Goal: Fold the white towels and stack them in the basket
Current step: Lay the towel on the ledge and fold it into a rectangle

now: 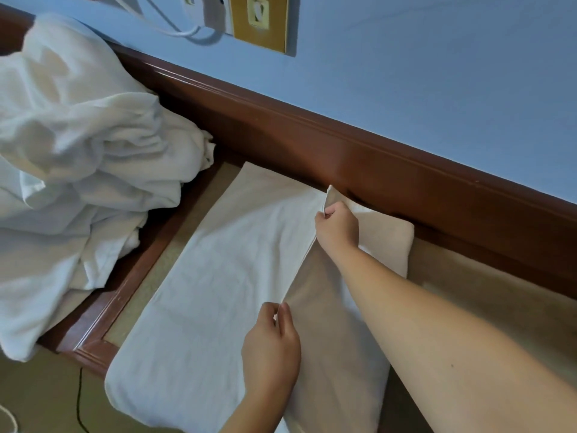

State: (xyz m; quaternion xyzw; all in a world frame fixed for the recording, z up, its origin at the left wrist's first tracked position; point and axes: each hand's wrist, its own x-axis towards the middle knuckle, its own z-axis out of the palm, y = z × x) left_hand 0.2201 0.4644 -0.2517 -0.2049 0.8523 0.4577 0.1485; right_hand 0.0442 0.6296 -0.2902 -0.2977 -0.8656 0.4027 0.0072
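1. In the head view, a white towel [218, 276] lies spread on a wooden table [134, 276], which stands against the dark wooden rail [312, 145] of the blue wall. The towel's near end hangs a little over the table's front edge.
2. The right hand [337, 228] pinches the towel's far corner, close to the rail, and the corner stands up between thumb and fingers. The left hand [271, 342] pinches the same long edge nearer to the person. Between the two hands this edge is raised and pulled tight.
3. The step in hand seems to be a lengthwise fold. To do it well, I think both hands should carry the raised edge together, at the same height, across to the opposite long edge, match the corners, and then smooth the fold flat.
4. A pile of unfolded white towels [78, 151] lies on the far left part of the table, just beside the spread towel.
5. No basket is visible in this view, so I cannot say where it is.
6. The right arm covers part of the towel's right side, and the near end is cut off by the frame.
7. The fingertips are mostly hidden in the cloth.
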